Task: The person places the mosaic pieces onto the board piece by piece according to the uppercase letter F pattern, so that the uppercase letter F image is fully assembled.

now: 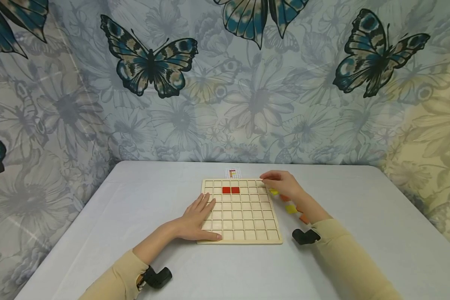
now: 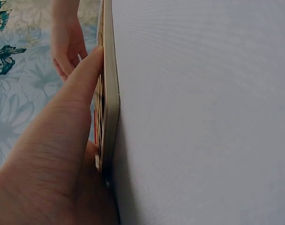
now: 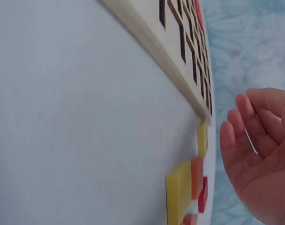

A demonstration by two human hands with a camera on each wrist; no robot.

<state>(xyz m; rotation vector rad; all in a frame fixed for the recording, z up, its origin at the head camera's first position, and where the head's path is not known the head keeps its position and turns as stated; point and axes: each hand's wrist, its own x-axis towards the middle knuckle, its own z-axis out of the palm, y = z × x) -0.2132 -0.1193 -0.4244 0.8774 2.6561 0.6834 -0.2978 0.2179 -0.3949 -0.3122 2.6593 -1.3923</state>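
While left hand point(image 1: 195, 220) on board point(image 1: 244, 213), right hand point(image 1: 283, 183) aloft.

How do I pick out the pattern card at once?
On the white table sits a wooden grid board with two red tiles in it. Just past the board's far edge, beyond those tiles, lies the card. Unlike the loose coloured tiles at the right, it is white, printed with a tiny grid and coloured squares.
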